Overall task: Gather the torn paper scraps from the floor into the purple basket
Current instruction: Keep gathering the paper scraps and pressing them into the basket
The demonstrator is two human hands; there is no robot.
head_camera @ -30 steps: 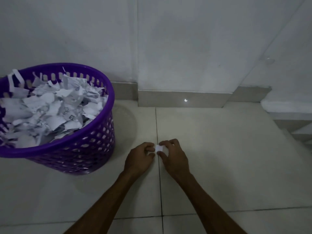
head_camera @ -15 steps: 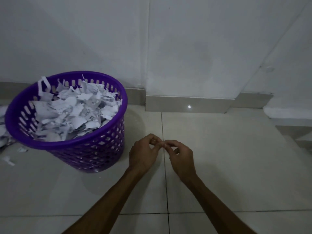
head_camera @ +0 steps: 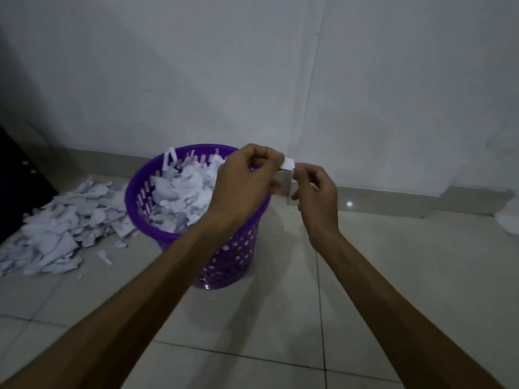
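I'm seeing the loose scrap pile (head_camera: 60,234) lying on the floor left of the purple basket (head_camera: 140,203), already heaped with paper. My left hand (head_camera: 244,181) is pinching a small white scrap (head_camera: 288,164) above the basket's right rim; my right hand (head_camera: 316,192) is pinching its other end.

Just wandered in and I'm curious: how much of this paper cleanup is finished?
The purple basket is already heaped with scraps. The left hand and right hand pinch one small white scrap beside its rim. A big pile of scraps is left on the floor.
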